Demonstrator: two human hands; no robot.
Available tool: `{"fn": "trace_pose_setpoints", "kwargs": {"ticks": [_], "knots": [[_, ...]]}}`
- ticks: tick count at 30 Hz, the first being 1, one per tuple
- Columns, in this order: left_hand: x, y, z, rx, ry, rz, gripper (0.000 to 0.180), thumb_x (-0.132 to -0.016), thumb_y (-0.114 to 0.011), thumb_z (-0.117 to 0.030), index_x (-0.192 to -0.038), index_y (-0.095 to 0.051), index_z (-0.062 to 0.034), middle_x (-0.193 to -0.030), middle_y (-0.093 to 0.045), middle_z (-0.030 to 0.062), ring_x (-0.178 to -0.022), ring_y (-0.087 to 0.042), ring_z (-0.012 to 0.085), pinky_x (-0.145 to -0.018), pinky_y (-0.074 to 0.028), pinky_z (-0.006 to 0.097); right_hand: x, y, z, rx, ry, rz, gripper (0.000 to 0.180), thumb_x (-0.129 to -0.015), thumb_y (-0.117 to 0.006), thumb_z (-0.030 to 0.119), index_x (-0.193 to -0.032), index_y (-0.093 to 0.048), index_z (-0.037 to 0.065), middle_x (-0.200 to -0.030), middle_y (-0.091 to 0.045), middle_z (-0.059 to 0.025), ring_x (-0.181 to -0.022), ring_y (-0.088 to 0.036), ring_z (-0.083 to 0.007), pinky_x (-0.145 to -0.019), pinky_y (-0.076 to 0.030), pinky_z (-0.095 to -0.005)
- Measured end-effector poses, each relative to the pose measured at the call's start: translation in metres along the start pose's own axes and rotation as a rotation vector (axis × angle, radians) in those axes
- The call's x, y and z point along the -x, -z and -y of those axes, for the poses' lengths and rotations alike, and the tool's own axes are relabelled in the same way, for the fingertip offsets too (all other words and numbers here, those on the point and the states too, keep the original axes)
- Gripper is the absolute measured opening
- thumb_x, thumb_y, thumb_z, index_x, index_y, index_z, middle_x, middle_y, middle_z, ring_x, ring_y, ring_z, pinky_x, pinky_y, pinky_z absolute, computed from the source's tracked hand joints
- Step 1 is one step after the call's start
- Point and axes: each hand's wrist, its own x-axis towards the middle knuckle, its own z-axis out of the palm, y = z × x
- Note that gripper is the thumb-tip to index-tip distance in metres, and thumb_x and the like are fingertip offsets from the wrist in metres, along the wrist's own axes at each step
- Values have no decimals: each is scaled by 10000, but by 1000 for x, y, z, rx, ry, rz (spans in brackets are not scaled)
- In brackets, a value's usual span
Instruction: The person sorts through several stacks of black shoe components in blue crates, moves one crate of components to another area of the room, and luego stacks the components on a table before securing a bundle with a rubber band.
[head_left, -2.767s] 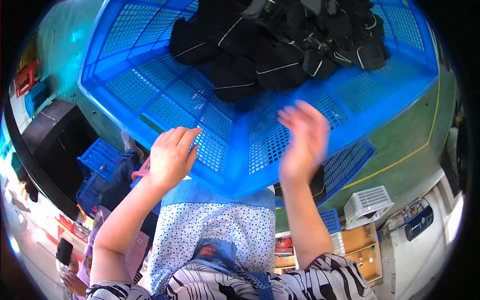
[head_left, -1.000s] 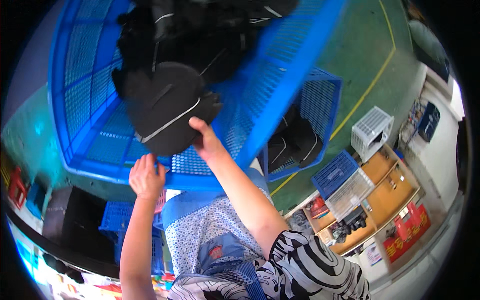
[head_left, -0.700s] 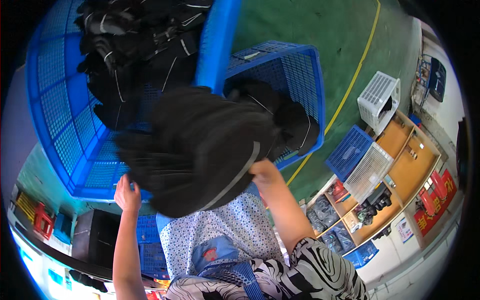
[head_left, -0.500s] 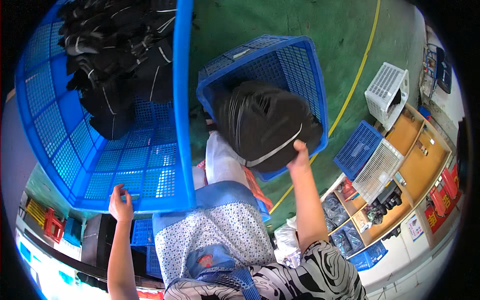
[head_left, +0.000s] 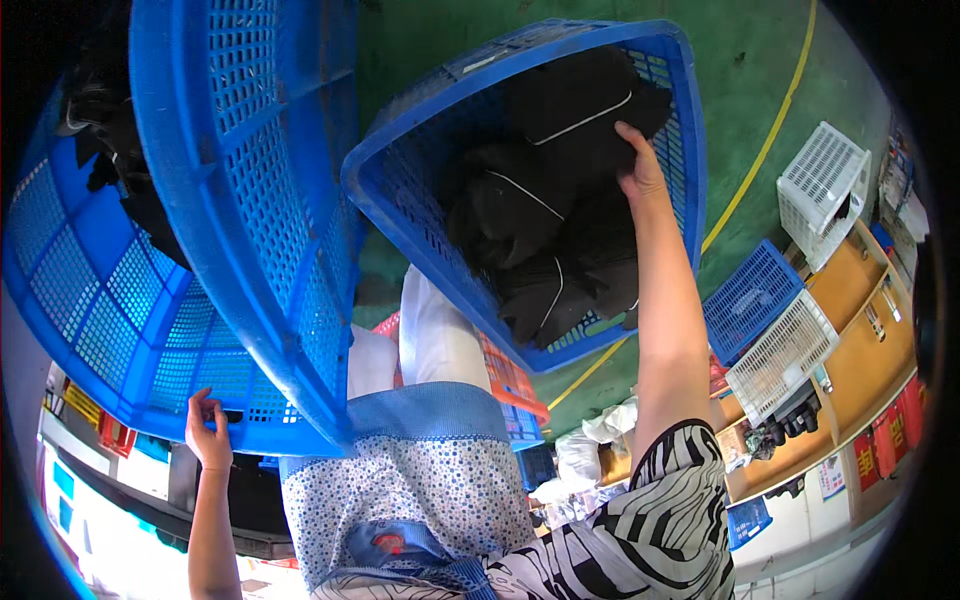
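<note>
My right hand (head_left: 643, 170) reaches into a blue plastic crate (head_left: 525, 362) on the floor, its thumb and fingers closed on a bundle of black fabric pieces (head_left: 575, 100) tied with a white band. More tied black bundles (head_left: 520, 205) lie under and beside it in the crate. At the left, my left hand (head_left: 208, 430) is at the near rim of a large blue basket (head_left: 300, 430), its fingers curled over the edge by the handle slot. Inside that basket, black bundles (head_left: 110, 130) are partly hidden behind its raised side wall.
A red crate (head_left: 510, 375) stands between my legs and the blue crate. To the right are a white basket (head_left: 822, 180), a blue basket (head_left: 752, 295) and another white basket (head_left: 783, 355) by wooden shelving (head_left: 850, 300). A yellow line (head_left: 770, 140) crosses the green floor.
My right hand has moved away from me with the tied black bundle, from the crate's near edge to its far right part. Other bundles beneath now show. The view has shifted; the left hand stays at the rim.
</note>
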Motion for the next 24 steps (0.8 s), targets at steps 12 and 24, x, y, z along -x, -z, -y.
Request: {"fn": "trace_pose_setpoints", "kwargs": {"ticks": [12,24], "knots": [[6,2,2,38,35,-141,304,-770,-601,-10,-1070,-586,-54,-730,-594,29,-658,-575,126,-651,-470,255,-53,-6,-66,580,112,-166,621,-713,-778,329,-1143,-564,-65,-1175,-570,-125,-1022,-544,-219,-901,-414,-352],[-6,1,-12,-47,7,-153,205,-709,-650,-141,-905,-607,-104,-765,-616,24,-760,-619,232,-645,-489,349,308,-287,29,278,933,624,381,-856,-539,66,-1204,-418,-35,-1034,-567,-154,-961,-573,-239,-731,-493,-293]]}}
